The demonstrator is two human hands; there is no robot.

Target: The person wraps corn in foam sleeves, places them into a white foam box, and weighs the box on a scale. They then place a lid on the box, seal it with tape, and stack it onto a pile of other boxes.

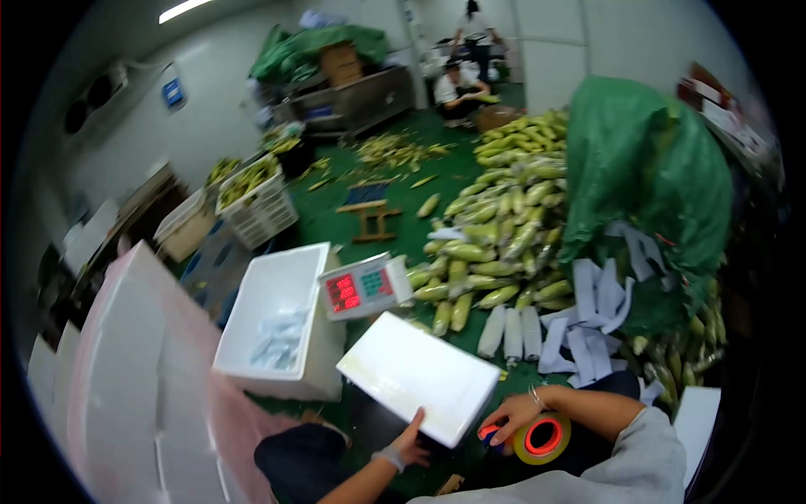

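My left hand, low in the middle, has its thumb on the lower edge of a white foam lid; its other fingers are partly hidden. To the right, my right hand is wrapped round a tape dispenser with a blue and orange end and a large yellow roll of tape. Left of the lid stands an open white foam box with pale blue packs inside. A scale display with red digits is just beyond the lid.
Wrapped corn is heaped beyond the lid, near a green sack and white foam strips. Stacked foam boxes rise at left. A small wooden stool and crates of corn stand farther off. Two people are at the back.
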